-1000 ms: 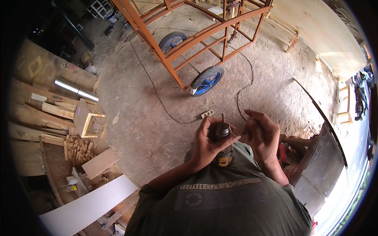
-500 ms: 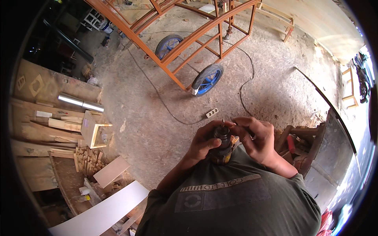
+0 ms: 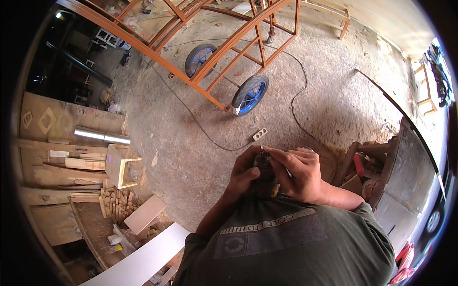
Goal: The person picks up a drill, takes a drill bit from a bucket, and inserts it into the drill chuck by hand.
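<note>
Close to my chest, my left hand (image 3: pixel 244 174) is wrapped around a dark power drill (image 3: pixel 262 177) with yellow on its lower body. The drill stands nose up, its chuck pointing away from me. A short thin bit (image 3: pixel 261 148) shows at the chuck's tip. From the other side, my right hand (image 3: pixel 298 172) reaches over, with its fingertips closed together at the bit. The right palm and the drill's handle are hidden.
Ahead stands an orange metal frame (image 3: pixel 191 82) on blue-rimmed wheels (image 3: pixel 251 94). A cable runs over the floor to a white socket strip (image 3: pixel 259 134). Wood offcuts (image 3: pixel 117 205) and a white board (image 3: pixel 143 257) lie left. A metal-faced cabinet (image 3: pixel 398 190) stands right.
My right hand has moved left and closer to the drill's tip, its fingers now over the chuck. The drill has shifted slightly left in my left hand. My view has turned a little.
</note>
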Tool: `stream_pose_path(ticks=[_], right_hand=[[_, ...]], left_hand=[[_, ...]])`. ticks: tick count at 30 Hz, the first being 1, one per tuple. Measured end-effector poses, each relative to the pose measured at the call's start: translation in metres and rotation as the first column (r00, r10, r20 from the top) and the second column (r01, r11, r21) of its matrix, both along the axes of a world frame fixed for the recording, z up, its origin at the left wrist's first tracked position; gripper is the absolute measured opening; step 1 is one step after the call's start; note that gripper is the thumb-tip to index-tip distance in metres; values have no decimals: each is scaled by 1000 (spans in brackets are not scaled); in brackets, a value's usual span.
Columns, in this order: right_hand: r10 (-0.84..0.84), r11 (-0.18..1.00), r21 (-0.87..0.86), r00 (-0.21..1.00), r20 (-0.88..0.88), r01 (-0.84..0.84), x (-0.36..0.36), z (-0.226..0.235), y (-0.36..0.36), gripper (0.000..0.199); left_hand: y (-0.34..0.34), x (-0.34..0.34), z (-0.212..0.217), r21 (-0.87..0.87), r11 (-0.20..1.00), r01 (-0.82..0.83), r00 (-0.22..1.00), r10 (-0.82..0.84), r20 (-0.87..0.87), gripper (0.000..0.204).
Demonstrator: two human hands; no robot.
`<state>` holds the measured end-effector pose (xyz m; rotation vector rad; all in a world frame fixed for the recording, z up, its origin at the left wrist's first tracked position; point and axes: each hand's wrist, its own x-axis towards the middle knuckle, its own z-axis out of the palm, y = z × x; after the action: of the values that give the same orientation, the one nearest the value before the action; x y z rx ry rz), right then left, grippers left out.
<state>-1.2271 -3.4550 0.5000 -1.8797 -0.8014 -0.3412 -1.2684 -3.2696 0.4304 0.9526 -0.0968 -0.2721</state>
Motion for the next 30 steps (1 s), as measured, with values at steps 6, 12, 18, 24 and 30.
stream_pose_path(ticks=[6, 12, 18, 24, 30], right_hand=[[-11, 1000, 5, 1000, -2, 11, 1, -4, -3, 39], [-12, 1000, 2, 1000, -6, 12, 2, -3, -5, 36], [-81, 996, -34, 996, 24, 82, 10, -7, -1, 30], [-99, 992, -81, 995, -15, 97, 14, -8, -6, 29], [-74, 997, -20, 997, -6, 74, 21, -15, -13, 31]], left_hand=[[-5, 2, 3, -23, 1000, 0, 1000, 0, 0, 55], [-7, 2, 3, -48, 999, 8, 1000, -9, -12, 53], [-7, 10, -5, -32, 999, 32, 999, -32, -25, 55], [-13, 17, 2, 33, 999, 38, 999, -38, 0, 55], [-22, 22, 14, 59, 997, -55, 998, 57, -32, 54]])
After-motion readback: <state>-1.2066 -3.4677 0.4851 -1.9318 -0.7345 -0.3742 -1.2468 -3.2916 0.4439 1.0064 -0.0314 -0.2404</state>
